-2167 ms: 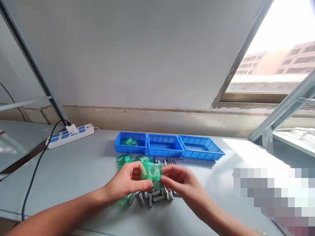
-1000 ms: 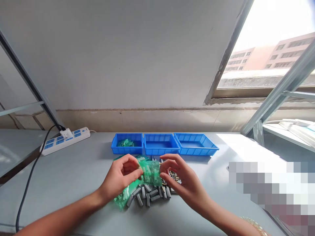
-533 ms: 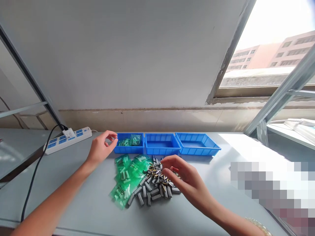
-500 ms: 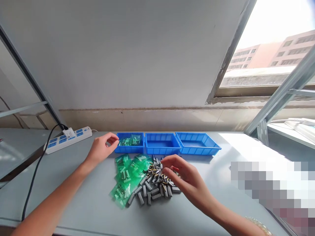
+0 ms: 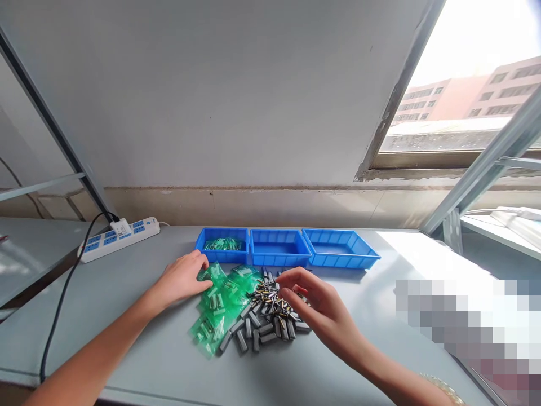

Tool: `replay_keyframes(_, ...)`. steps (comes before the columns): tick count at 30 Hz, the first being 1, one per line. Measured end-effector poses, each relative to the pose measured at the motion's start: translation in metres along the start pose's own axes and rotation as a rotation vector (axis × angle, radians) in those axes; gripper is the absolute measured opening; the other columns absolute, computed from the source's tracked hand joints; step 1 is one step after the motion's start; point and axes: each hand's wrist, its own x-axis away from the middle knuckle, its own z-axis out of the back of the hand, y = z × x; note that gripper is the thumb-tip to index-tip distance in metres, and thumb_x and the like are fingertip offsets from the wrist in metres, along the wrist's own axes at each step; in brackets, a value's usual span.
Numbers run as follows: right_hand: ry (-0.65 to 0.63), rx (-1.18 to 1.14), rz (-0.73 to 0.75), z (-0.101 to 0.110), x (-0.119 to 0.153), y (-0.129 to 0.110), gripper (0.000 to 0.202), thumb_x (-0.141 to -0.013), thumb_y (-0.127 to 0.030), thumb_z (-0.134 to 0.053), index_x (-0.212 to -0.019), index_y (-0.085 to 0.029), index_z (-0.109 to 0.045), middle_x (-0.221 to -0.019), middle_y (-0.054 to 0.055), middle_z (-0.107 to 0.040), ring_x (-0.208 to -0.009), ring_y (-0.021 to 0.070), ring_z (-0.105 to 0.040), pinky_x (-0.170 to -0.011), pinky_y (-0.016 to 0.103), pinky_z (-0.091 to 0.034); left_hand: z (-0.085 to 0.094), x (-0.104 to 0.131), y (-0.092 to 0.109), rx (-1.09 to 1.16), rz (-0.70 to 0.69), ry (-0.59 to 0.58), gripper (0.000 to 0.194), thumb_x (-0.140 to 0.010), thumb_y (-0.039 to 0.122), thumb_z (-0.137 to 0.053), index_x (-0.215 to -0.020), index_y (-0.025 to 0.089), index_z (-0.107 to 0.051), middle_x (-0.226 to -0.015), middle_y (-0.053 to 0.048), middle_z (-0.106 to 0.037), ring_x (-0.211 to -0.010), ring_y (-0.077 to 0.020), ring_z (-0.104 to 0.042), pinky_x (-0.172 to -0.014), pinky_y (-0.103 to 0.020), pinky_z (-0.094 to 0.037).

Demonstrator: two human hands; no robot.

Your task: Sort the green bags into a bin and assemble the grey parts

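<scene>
My left hand (image 5: pixel 184 277) is at the upper left edge of several green see-through plastic bags (image 5: pixel 230 290) with small pale parts in them. Its thumb and fingers are apart around the corner of one bag; whether they touch it is hard to tell. My right hand (image 5: pixel 315 293) hovers with parted fingers over the right side of a mixed pile. Thin metal pins with brass-coloured parts (image 5: pixel 270 293) lie in its upper half, and dark grey rectangular blocks (image 5: pixel 267 330) spread along its front. Behind the bags, the left blue bin (image 5: pixel 222 257) contains more green bags (image 5: pixel 223 243).
Two more blue bins, a middle one (image 5: pixel 279 259) and a right one (image 5: pixel 344 260), stand in the same row. A white power strip (image 5: pixel 120 239) with a black cable (image 5: pixel 63 304) lies at the left. Metal frame posts (image 5: pixel 482 169) rise by the window.
My left hand has come down from the left bin toward the loose green bags, and its fingers have opened. A bag at its fingertips now lies in that bin. My right hand is nearly still.
</scene>
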Motion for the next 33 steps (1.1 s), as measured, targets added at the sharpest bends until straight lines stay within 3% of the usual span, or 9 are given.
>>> replay_keyframes(5, 0.006, -0.103, -0.089, -0.003, -0.002, 0.001, 0.019, -0.085, -0.037, -0.059, -0.092, -0.02, -0.064, -0.085, 0.004, -0.066, -0.076, 0.0165, -0.061, -0.07, 0.03, -0.053, 0.002, 0.008, 0.026, 0.371, -0.033, 0.157, 0.021, -0.074, 0.029, -0.061, -0.075, 0.024, -0.041, -0.077, 0.002, -0.054, -0.075, -0.0192, -0.058, -0.067, -0.032, -0.049)
replay_keyframes(8, -0.023, -0.225, -0.2, -0.008, -0.001, 0.0, 0.028, -0.079, -0.04, -0.066, -0.1, -0.021, -0.064, -0.092, 0.006, -0.069, -0.085, 0.0184, -0.064, -0.074, 0.031, -0.054, -0.01, 0.018, 0.048, 0.602, -0.068, 0.099, 0.033, -0.072, 0.036, -0.063, -0.071, 0.025, -0.032, -0.073, 0.003, -0.054, -0.071, -0.0171, -0.06, -0.062, -0.028, -0.052)
replay_keyframes(13, -0.113, -0.383, -0.362, -0.014, 0.0, -0.002, 0.027, -0.071, -0.04, -0.073, -0.082, -0.018, -0.063, -0.07, 0.001, -0.066, -0.066, 0.0138, -0.06, -0.061, 0.025, -0.048, -0.032, 0.035, 0.072, 0.817, -0.133, -0.115, 0.025, -0.072, 0.029, -0.067, -0.072, 0.022, -0.042, -0.073, -0.003, -0.067, -0.067, -0.0183, -0.067, -0.059, -0.03, -0.057)
replay_keyframes(17, -0.068, -0.32, -0.356, -0.012, 0.0, -0.001, 0.024, -0.073, -0.037, -0.07, -0.071, -0.017, -0.058, -0.06, -0.003, -0.055, -0.054, 0.009, -0.048, -0.051, 0.021, -0.039, -0.037, 0.04, 0.072, 0.823, -0.194, -0.014, 0.015, -0.081, 0.023, -0.062, -0.074, 0.02, -0.05, -0.071, -0.003, -0.067, -0.069, -0.0173, -0.067, -0.062, -0.028, -0.056)
replay_keyframes(20, -0.021, -0.188, -0.173, -0.01, 0.001, 0.0, 0.013, -0.079, -0.028, -0.063, -0.072, -0.018, -0.058, -0.065, -0.002, -0.056, -0.057, 0.0107, -0.049, -0.051, 0.023, -0.041, -0.038, 0.041, 0.065, 0.782, -0.3, 0.108, 0.01, -0.084, 0.019, -0.061, -0.078, 0.02, -0.054, -0.073, -0.003, -0.068, -0.066, -0.0171, -0.067, -0.06, -0.028, -0.056)
replay_keyframes(22, 0.056, -0.006, 0.127, -0.009, 0.001, 0.0, 0.01, -0.082, -0.016, -0.057, -0.073, -0.019, -0.059, -0.071, 0.0, -0.058, -0.064, 0.0129, -0.052, -0.057, 0.026, -0.045, -0.038, 0.04, 0.06, 0.752, -0.415, 0.173, 0.01, -0.082, 0.018, -0.065, -0.075, 0.02, -0.058, -0.078, -0.004, -0.071, -0.074, -0.0194, -0.068, -0.068, -0.032, -0.056)
replay_keyframes(26, 0.202, 0.413, 0.723, -0.003, 0.001, -0.004, 0.026, -0.082, 0.002, -0.052, -0.069, -0.019, -0.06, -0.085, 0.005, -0.06, -0.081, 0.0177, -0.053, -0.068, 0.031, -0.047, -0.038, 0.038, 0.049, 0.415, -0.897, 0.43, 0.016, -0.087, 0.015, -0.057, -0.075, 0.022, -0.066, -0.086, -0.005, -0.076, -0.089, -0.0235, -0.065, -0.086, -0.04, -0.05)
replay_keyframes(29, 0.234, 0.548, 0.828, 0.001, 0.003, -0.008, 0.025, -0.082, 0.001, -0.055, -0.071, -0.019, -0.062, -0.091, 0.007, -0.06, -0.088, 0.0204, -0.052, -0.069, 0.034, -0.049, -0.037, 0.037, 0.043, 0.007, -1.115, 0.641, 0.026, -0.09, 0.007, -0.046, -0.082, 0.022, -0.066, -0.085, -0.006, -0.076, -0.087, -0.0222, -0.064, -0.085, -0.039, -0.051)
replay_keyframes(33, 0.199, 0.556, 0.836, 0.003, 0.004, -0.01, 0.025, -0.083, 0.001, -0.055, -0.074, -0.022, -0.061, -0.092, 0.007, -0.063, -0.095, 0.0221, -0.053, -0.073, 0.036, -0.051, -0.039, 0.04, 0.038, -0.091, -1.118, 0.601, 0.023, -0.085, 0.005, -0.049, -0.088, 0.022, -0.065, -0.088, -0.007, -0.077, -0.089, -0.0238, -0.066, -0.087, -0.041, -0.051)
